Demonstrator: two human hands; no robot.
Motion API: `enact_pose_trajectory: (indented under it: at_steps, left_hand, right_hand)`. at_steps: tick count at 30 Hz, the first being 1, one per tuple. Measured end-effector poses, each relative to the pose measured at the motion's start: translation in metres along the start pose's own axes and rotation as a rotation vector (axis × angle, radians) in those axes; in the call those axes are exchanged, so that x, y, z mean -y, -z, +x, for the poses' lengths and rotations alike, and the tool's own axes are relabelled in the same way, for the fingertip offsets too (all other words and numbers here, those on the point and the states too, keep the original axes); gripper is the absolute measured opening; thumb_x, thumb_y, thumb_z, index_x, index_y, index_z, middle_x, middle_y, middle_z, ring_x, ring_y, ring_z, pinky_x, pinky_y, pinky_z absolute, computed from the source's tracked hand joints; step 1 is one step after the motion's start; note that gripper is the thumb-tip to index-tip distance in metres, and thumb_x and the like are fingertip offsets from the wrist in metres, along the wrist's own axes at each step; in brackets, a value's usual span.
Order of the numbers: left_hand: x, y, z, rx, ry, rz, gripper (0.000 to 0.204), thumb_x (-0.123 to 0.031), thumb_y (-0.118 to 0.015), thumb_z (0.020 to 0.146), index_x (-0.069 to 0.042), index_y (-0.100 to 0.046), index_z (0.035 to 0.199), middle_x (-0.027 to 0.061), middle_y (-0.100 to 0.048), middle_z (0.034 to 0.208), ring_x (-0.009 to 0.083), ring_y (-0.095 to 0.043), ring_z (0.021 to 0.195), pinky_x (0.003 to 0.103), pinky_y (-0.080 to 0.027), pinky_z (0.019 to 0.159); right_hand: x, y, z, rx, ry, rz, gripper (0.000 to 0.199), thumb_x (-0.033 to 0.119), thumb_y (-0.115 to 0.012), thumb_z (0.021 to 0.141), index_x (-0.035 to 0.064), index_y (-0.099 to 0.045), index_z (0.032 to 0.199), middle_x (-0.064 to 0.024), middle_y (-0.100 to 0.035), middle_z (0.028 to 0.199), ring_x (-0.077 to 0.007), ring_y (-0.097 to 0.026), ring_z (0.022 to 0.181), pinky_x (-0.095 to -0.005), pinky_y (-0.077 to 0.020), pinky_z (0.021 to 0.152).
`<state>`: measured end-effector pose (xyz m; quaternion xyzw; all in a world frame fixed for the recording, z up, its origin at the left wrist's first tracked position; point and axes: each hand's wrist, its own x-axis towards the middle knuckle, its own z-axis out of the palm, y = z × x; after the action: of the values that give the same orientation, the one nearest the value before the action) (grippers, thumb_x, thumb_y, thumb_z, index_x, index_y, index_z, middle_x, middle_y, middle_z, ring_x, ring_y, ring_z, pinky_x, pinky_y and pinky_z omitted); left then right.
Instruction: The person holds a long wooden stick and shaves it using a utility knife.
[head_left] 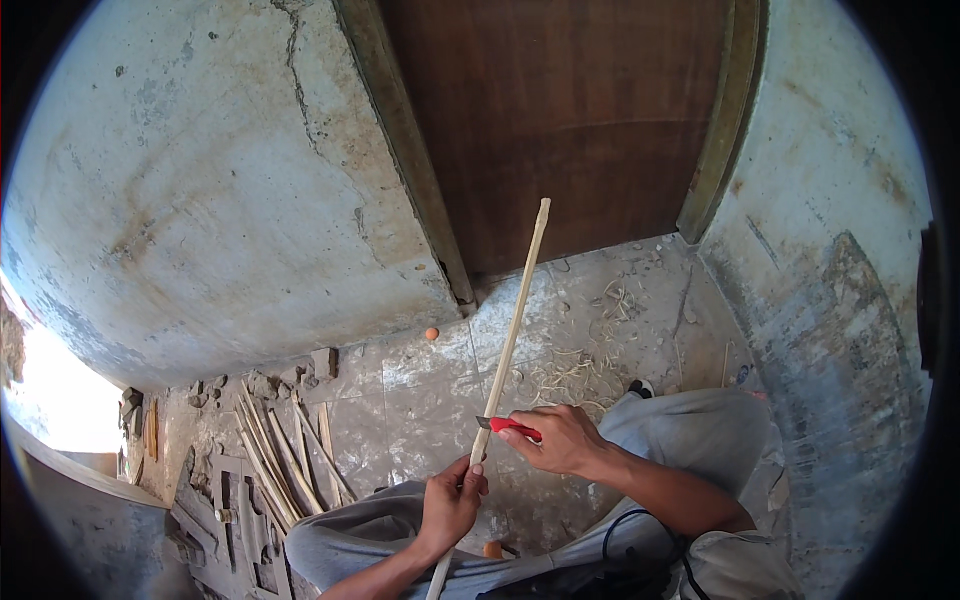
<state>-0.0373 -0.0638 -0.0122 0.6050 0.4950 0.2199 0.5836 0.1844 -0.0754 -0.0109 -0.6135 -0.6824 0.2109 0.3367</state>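
Note:
A long pale strip, bamboo or wood (pixel 515 325), slants up from my lap, its far end pointing at the brown door. My left hand (pixel 452 503) is closed around its lower part, and the strip's near end passes below that hand. In my right hand (pixel 565 440) is a red utility knife (pixel 517 429), gripped by its handle. The knife's dark blade lies against the strip, just above my left hand. Whether the edge has bitten into the strip is too small to tell.
Thin shavings (pixel 580 375) litter the floor ahead. Several pale strips (pixel 290 455) lie at left beside broken grey pieces (pixel 235 530) and rubble (pixel 263 385). A small orange ball-like thing (pixel 432 334) sits near the wall. Beyond stands a brown door (pixel 570 120) between stained walls.

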Motion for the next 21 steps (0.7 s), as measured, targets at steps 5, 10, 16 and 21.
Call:
enact_pose_trajectory:
  at_steps: [5, 10, 16, 21]
  left_hand:
    - [0.007, 0.001, 0.002, -0.003, 0.005, 0.019, 0.029, -0.022, -0.054, 0.104, 0.001, -0.066, 0.118, 0.0020, -0.063, 0.069, 0.0071, -0.055, 0.061, 0.026, -0.045, 0.057]
    - [0.002, 0.001, 0.002, 0.004, -0.042, 0.044, 0.031, -0.024, -0.054, 0.106, 0.002, -0.062, 0.121, -0.0025, -0.056, 0.073, 0.0037, -0.047, 0.058, 0.022, -0.038, 0.051]
    - [-0.001, 0.002, 0.000, 0.021, -0.012, 0.082, 0.029, -0.022, -0.053, 0.106, 0.002, -0.062, 0.120, -0.0026, -0.055, 0.071, 0.0039, -0.046, 0.056, 0.022, -0.038, 0.050]
    - [0.000, 0.001, -0.002, 0.009, 0.006, 0.022, 0.027, -0.021, -0.053, 0.106, 0.001, -0.063, 0.117, -0.0030, -0.053, 0.069, 0.0040, -0.045, 0.054, 0.024, -0.037, 0.048]
  right_hand:
    - [-0.001, -0.005, -0.002, 0.020, 0.025, 0.013, 0.031, 0.034, -0.068, 0.092, 0.0051, -0.072, 0.102, -0.0163, -0.071, 0.078, -0.0352, -0.071, 0.070, -0.0430, -0.0556, 0.061]
    - [0.003, -0.009, -0.004, 0.020, 0.035, 0.026, 0.033, 0.035, -0.068, 0.092, 0.0042, -0.073, 0.103, -0.0173, -0.072, 0.079, -0.0357, -0.071, 0.070, -0.0434, -0.0559, 0.061]
    - [0.005, -0.011, -0.005, 0.040, 0.002, -0.045, 0.035, 0.038, -0.067, 0.093, 0.0058, -0.073, 0.105, -0.0165, -0.072, 0.080, -0.0362, -0.070, 0.069, -0.0444, -0.0557, 0.059]
    - [0.011, -0.011, -0.006, -0.003, -0.006, -0.068, 0.034, 0.039, -0.067, 0.093, 0.0070, -0.073, 0.103, -0.0150, -0.072, 0.078, -0.0362, -0.070, 0.067, -0.0454, -0.0551, 0.058]
